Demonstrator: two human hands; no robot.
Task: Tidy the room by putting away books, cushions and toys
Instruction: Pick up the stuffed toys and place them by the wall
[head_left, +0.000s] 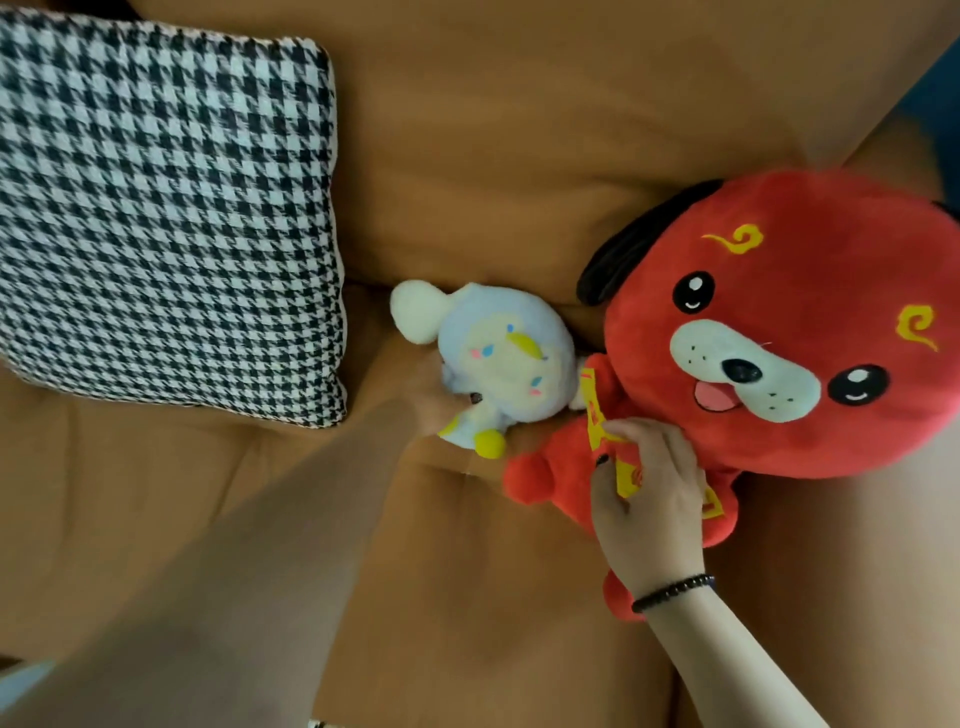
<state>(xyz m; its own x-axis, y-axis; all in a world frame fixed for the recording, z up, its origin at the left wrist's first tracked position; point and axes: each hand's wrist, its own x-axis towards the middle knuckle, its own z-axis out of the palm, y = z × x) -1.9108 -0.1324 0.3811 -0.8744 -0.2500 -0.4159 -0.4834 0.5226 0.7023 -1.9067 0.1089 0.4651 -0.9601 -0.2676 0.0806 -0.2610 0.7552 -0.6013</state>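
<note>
My right hand (644, 493) pinches the red dog toy (769, 332) at its chest, soft plush that squashes, so I'd take it by the body under the big head. My left hand (431, 410) is blurred against the small blue toy (498, 358); its grip I cannot tell. Both lie on the sofa (467, 156) beside the checked cushion (161, 208)

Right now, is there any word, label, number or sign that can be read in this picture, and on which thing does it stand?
No text reads clearly.
Red plush dog: its yellow ribbon bears red marks, partly covered by the right hand and too blurred to read.
Yellow swirls on its head: decoration, not text.
Small blue plush, houndstooth cushion: no text.
</note>
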